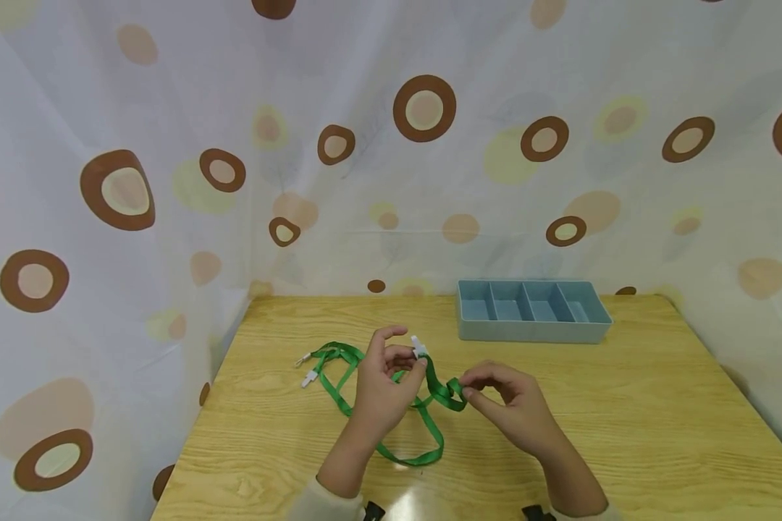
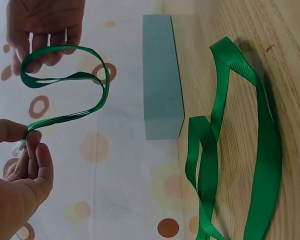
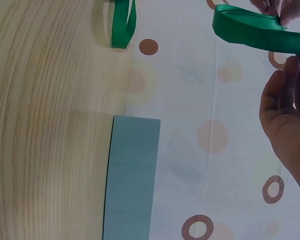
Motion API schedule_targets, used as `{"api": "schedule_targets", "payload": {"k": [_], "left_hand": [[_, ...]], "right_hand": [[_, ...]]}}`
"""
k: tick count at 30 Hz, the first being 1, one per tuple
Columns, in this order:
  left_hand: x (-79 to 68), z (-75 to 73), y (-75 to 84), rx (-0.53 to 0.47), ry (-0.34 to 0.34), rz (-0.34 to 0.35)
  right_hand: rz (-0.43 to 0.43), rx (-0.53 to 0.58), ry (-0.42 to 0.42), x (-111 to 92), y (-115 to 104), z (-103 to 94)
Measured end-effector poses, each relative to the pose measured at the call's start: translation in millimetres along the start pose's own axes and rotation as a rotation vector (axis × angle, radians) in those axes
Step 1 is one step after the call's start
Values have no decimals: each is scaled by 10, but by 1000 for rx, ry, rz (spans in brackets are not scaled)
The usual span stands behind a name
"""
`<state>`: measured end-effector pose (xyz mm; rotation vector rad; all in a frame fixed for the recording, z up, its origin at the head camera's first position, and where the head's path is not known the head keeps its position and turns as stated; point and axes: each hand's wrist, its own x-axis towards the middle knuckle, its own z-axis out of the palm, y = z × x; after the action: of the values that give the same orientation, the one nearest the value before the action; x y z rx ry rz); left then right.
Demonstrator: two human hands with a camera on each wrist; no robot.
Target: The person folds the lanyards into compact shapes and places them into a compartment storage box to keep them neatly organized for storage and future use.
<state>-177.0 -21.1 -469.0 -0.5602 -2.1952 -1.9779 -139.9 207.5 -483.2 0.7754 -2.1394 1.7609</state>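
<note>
A green ribbon lanyard (image 1: pixel 432 376) hangs in a folded curve between my two hands above the table. My left hand (image 1: pixel 383 383) pinches it between thumb and finger, just by its white plastic clip (image 1: pixel 419 346). At the other end of the fold, my right hand (image 1: pixel 518 407) pinches the ribbon between thumb and fingertips. In the left wrist view the held lanyard (image 2: pixel 107 87) bends into an S shape. More green lanyard ribbon (image 1: pixel 430 427) lies loosely looped on the table, partly hidden by my left hand and forearm. Two white clips (image 1: pixel 309 378) lie at its far left end.
A blue-grey tray (image 1: pixel 534 331) with several compartments stands at the back right of the wooden table (image 1: pixel 625 420). Behind the table and along its sides hangs a pale curtain (image 1: pixel 365 87) with brown and beige spots.
</note>
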Motion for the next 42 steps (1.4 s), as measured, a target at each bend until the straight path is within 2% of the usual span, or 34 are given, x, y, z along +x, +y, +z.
{"api": "schedule_targets", "payload": {"k": [8,15,26,34,42], "left_hand": [[-29,55,39,6,-76,6],[-44,85,38,8,-132,17],[-53,87,59,8,-187,32],[-69,79,61,6,-210,32],[-74,73,79,17,-232,83]], "right_hand": [[31,-58,22,38,-3,31],[35,-65,37,64,22,70],[1,-45,77,101,59,131],[21,-50,115,105,81,138],[64,-38,134,102,75,148]]}}
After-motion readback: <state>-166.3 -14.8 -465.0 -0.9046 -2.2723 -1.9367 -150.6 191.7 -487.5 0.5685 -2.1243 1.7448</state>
